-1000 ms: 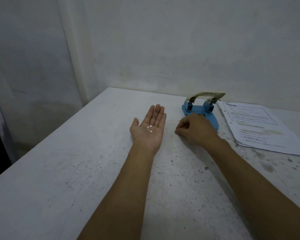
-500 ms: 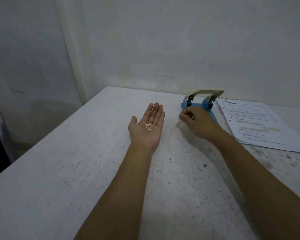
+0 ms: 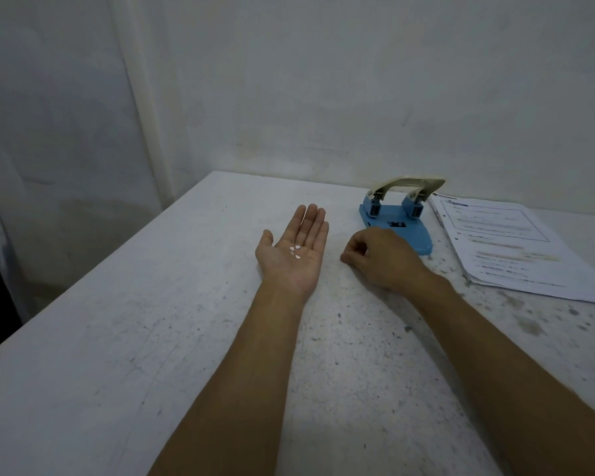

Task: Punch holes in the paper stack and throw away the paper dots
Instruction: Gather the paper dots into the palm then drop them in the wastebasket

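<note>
My left hand (image 3: pixel 301 269) lies palm up on the white table (image 3: pixel 134 338), fingers stretched out, with several small white paper dots (image 3: pixel 295 251) resting in the palm. My right hand (image 3: pixel 383 259) is just to its right, knuckles up, with fingertips pinched together against the tabletop. I cannot see whether it holds a dot. The blue hole punch (image 3: pixel 397 223) with its cream lever raised stands right behind the right hand. The printed paper stack (image 3: pixel 505 245) lies to the right of the punch, with punched holes visible along its left edge.
The table stands in a corner, with a plain wall behind it and its left edge dropping off to the floor. A dark shape shows at the far left edge of the view. No bin is in view.
My right hand, which was raised near the punch's front half a second ago, has come back down to the tabletop near my left palm. The left hand has stayed still.
</note>
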